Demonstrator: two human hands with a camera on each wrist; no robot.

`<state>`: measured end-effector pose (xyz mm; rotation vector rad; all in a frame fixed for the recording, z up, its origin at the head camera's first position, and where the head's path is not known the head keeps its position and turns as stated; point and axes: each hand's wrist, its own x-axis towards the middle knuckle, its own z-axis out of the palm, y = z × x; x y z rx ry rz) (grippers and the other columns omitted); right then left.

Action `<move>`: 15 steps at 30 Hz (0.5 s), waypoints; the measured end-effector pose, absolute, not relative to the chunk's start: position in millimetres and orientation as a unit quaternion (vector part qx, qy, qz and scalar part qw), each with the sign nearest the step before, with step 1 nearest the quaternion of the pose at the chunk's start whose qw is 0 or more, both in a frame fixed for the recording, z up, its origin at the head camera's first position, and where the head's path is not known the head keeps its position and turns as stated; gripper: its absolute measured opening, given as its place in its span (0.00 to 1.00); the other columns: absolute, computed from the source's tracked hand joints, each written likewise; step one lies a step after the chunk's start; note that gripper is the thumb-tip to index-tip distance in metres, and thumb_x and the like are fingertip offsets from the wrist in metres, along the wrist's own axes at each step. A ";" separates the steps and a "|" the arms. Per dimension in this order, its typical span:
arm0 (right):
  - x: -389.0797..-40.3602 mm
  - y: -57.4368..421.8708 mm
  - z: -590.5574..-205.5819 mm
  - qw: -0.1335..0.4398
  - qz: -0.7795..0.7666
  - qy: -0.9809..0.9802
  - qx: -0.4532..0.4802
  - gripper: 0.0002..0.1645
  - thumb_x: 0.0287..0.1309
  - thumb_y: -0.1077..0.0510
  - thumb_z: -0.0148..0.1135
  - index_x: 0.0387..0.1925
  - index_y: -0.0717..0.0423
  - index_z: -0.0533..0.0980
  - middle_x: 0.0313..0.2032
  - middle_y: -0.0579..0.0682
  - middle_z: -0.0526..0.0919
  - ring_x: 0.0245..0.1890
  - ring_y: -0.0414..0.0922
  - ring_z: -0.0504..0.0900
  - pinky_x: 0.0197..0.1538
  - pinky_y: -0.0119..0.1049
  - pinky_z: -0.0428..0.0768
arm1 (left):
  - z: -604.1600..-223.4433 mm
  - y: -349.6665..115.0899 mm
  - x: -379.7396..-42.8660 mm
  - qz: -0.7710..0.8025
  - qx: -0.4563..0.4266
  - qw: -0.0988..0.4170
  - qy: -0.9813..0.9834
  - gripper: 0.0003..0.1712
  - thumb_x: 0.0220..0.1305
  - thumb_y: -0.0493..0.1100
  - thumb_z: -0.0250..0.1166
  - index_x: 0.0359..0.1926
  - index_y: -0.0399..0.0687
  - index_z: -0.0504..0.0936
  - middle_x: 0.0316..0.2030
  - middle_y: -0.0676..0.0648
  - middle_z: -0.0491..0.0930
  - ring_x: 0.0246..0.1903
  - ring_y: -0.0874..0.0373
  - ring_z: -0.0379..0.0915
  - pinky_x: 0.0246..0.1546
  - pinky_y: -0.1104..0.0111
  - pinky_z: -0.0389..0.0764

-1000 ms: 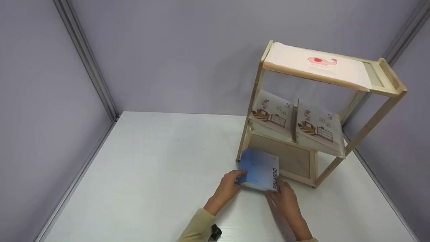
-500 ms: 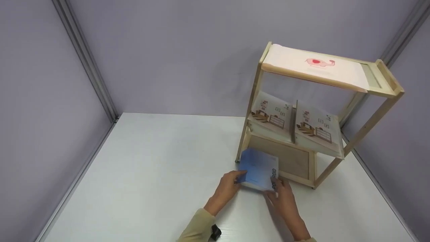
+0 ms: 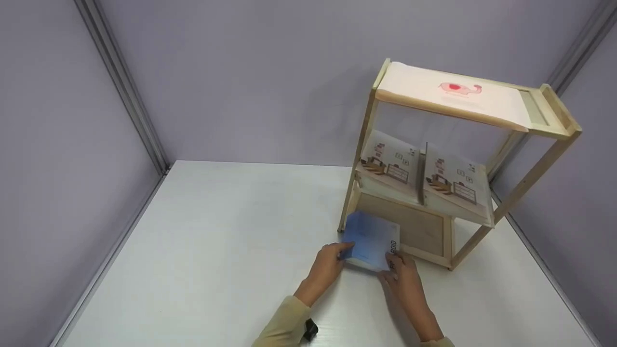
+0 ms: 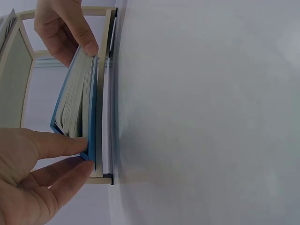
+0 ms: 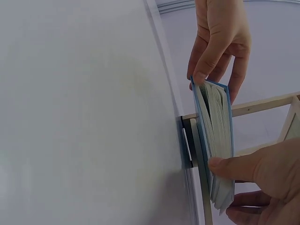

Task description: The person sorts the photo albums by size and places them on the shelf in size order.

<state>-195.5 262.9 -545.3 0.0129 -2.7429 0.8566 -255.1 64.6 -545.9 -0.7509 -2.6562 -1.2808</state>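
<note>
Both hands hold a blue photo album [image 3: 368, 238] marked POLAROID, in front of the shelf's lower left. It is tilted slightly, and the wrist views show it a little above the tabletop. My left hand [image 3: 326, 266] pinches its near left corner by the spine [image 4: 92, 126]. At the near right corner, my right hand [image 3: 406, 282] grips it, fingers over the cover and part of the lettering. In the right wrist view, the right thumb [image 5: 234, 168] lies on the edge of the pages [image 5: 216, 126]. The pages are slightly fanned between the covers.
A wooden shelf [image 3: 513, 188] stands right behind the album. Pink-white cloth with an elephant covers its top [image 3: 424, 89]; two printed slanted panels [image 3: 391, 161] fill the middle. The white tabletop [image 3: 231, 231] spreads left. A small black object [image 3: 311, 329] lies by the left sleeve.
My right hand has shifted slightly left along the album's near edge, its fingers now covering more of the lettering. The left hand and the album have hardly moved.
</note>
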 end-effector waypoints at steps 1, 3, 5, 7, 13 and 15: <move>-195.6 262.9 -545.2 0.134 0.296 -0.946 0.004 0.28 0.50 0.65 0.66 0.54 0.68 0.71 0.57 0.67 0.68 0.58 0.62 0.67 0.57 0.52 0.71 | -545.6 64.9 -255.5 -0.416 -0.247 0.053 -0.873 0.26 0.52 0.24 0.61 0.54 0.44 0.78 0.50 0.45 0.80 0.51 0.52 0.75 0.52 0.65 0.75; -195.8 262.9 -544.9 0.137 0.295 -0.946 0.007 0.28 0.50 0.65 0.66 0.54 0.68 0.72 0.56 0.67 0.68 0.57 0.62 0.68 0.56 0.52 0.72 | -544.8 65.5 -256.4 -0.411 -0.249 0.058 -0.875 0.26 0.52 0.24 0.61 0.53 0.43 0.79 0.50 0.45 0.80 0.51 0.52 0.75 0.52 0.64 0.75; -195.9 263.2 -545.0 0.143 0.294 -0.945 0.012 0.27 0.50 0.65 0.66 0.53 0.69 0.72 0.55 0.67 0.69 0.56 0.61 0.69 0.55 0.51 0.72 | -544.7 66.0 -257.4 -0.407 -0.250 0.059 -0.876 0.27 0.52 0.23 0.60 0.53 0.43 0.79 0.50 0.45 0.80 0.51 0.52 0.75 0.53 0.65 0.75; -196.3 263.7 -545.5 0.148 0.293 -0.944 0.017 0.27 0.50 0.66 0.66 0.53 0.69 0.72 0.55 0.67 0.69 0.55 0.61 0.69 0.54 0.50 0.73 | -544.9 66.3 -258.2 -0.405 -0.253 0.061 -0.876 0.27 0.52 0.22 0.60 0.53 0.43 0.79 0.50 0.45 0.80 0.51 0.52 0.75 0.52 0.65 0.75; -197.8 265.0 -546.0 0.147 0.299 -0.943 0.019 0.27 0.51 0.66 0.65 0.54 0.69 0.71 0.55 0.66 0.70 0.53 0.59 0.72 0.52 0.48 0.75 | -544.6 66.9 -261.5 -0.401 -0.262 0.063 -0.876 0.25 0.53 0.23 0.59 0.53 0.42 0.78 0.50 0.45 0.80 0.51 0.52 0.75 0.53 0.66 0.74; -198.5 265.2 -546.0 0.148 0.297 -0.943 0.021 0.27 0.51 0.66 0.65 0.54 0.69 0.71 0.54 0.65 0.70 0.51 0.58 0.73 0.51 0.48 0.76 | -544.0 66.7 -262.0 -0.399 -0.263 0.065 -0.876 0.25 0.53 0.24 0.60 0.53 0.41 0.78 0.50 0.45 0.80 0.51 0.52 0.76 0.53 0.66 0.75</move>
